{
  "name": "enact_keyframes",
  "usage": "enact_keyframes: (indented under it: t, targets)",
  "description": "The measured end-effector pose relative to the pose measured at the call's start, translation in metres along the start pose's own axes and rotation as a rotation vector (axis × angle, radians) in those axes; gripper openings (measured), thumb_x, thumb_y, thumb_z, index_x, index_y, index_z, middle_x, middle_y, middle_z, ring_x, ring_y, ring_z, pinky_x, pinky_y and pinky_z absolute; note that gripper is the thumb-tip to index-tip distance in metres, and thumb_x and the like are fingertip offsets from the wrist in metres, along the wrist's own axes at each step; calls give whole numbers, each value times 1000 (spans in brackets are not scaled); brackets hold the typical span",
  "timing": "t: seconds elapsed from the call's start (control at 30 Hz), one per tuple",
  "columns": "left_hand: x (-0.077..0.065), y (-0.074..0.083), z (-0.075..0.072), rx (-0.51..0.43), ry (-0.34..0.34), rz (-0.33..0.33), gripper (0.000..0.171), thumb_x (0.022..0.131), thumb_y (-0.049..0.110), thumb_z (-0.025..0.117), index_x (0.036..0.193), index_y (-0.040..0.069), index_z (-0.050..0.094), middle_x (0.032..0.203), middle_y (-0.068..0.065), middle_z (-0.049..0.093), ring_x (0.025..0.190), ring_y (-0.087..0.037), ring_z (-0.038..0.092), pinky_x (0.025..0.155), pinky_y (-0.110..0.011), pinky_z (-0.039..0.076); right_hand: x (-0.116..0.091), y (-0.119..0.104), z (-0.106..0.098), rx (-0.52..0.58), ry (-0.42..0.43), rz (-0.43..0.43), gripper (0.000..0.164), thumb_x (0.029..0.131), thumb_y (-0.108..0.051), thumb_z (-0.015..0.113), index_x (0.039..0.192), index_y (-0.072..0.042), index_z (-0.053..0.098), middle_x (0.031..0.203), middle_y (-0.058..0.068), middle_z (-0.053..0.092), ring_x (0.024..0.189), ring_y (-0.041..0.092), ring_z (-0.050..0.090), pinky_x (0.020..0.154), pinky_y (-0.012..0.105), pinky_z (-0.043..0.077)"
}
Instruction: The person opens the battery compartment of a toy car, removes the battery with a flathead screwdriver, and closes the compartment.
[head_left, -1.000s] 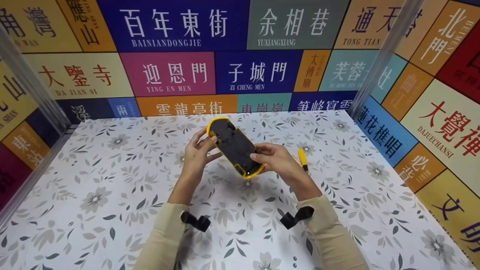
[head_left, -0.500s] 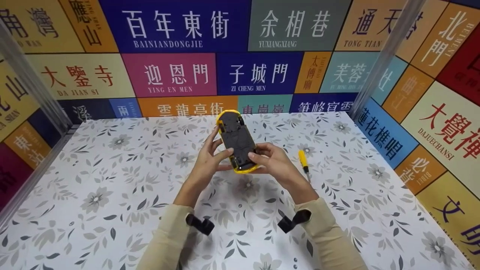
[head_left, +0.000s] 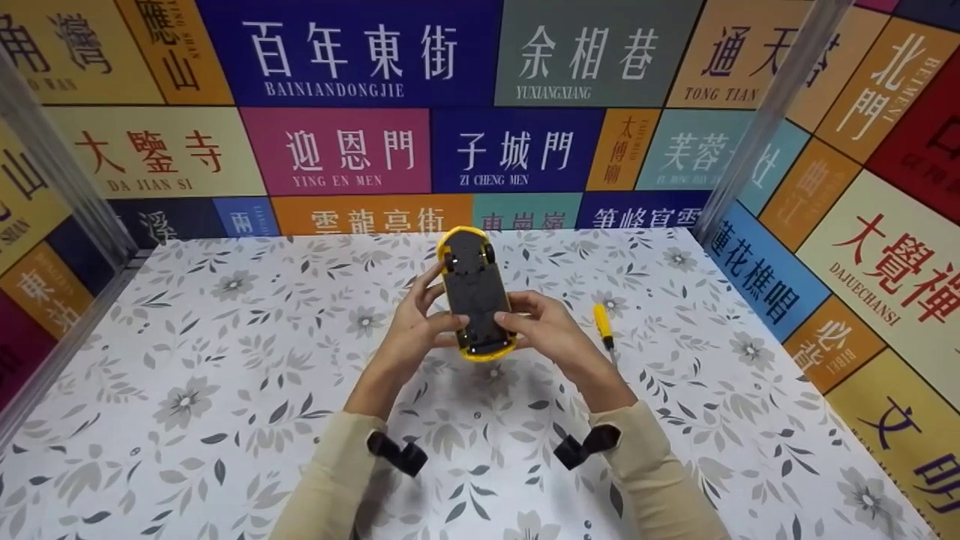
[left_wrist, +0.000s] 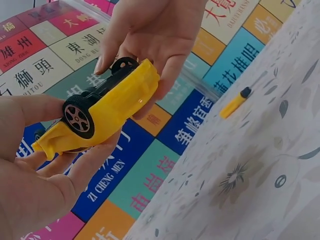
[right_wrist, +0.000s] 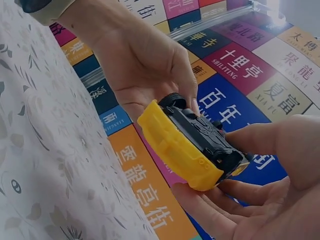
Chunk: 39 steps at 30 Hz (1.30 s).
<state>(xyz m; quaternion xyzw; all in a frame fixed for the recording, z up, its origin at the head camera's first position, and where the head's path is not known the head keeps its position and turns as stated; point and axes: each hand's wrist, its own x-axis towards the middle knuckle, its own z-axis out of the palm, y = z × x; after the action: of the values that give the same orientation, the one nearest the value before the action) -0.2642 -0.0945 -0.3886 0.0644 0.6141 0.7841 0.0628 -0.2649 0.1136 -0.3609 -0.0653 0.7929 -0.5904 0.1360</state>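
Above the flower-patterned desk [head_left: 187,465], the left hand [head_left: 412,330] and the right hand [head_left: 553,330] both grip a toy car [head_left: 478,289], thumbs on its black underside and fingers curled round the yellow body. The car is held clear of the surface, between the desk's left and right edges. A drop looks the main danger: both thumbs press toward its near end, so a loosened pinch could let the far end tip, and the smooth-looking body might slide off the fingers. Its long axis runs from the desk's near edge toward the far edge, the far end leaning slightly to the left edge; the underside faces the person, and which end is the nose cannot be told. A yellow-handled screwdriver [head_left: 603,325] lies between the right hand and the desk's right edge, its handle end toward the far edge.
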Motion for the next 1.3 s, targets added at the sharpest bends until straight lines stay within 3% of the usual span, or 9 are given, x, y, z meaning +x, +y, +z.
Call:
enact_keyframes:
  t: [0.2,0.4,0.67,0.9,1.03,1.3]
  targets:
    - [0,-3,3,-4,17,-56,87,84,-4,66,157,24,28,155,-11,42,122,-37,62,86,-46,63,1,2,2,-14,35,-35,56,96,-18,65,148,-11,45,141,18,54,121,31,62,85,33,60]
    - [1,-4,1,63,52,-154,79,87,3,68,156,25,35,155,-19,34,125,-38,60,90,-45,62,0,6,2,-32,21,-89,66,95,-16,66,154,-20,38,147,15,48,119,31,63,86,35,60]
    - [0,-5,-4,32,-59,-222,79,90,3,66,157,29,32,143,-23,52,122,-34,64,97,-48,58,2,8,1,-134,23,-87,66,94,-17,69,153,-27,41,153,15,43,119,33,63,91,42,60]
    - [-1,-9,0,32,-169,-243,88,89,0,64,159,34,22,148,-22,48,121,-36,63,86,-43,62,6,12,-3,-212,50,-53,62,94,-22,69,151,-26,45,148,15,45,116,31,62,89,41,59]
    - [0,-12,4,57,-179,-261,96,85,-2,67,160,33,18,152,-20,42,120,-36,63,83,-43,63,6,15,-4,-221,51,-48,59,96,-22,67,151,-25,45,145,15,47,114,30,63,87,40,60]
    - [1,-14,7,158,-132,-264,99,77,-5,70,156,37,28,153,-16,42,119,-33,63,78,-41,64,7,16,-4,-160,26,-27,48,99,-14,60,145,-24,49,138,17,48,111,30,63,81,36,60]
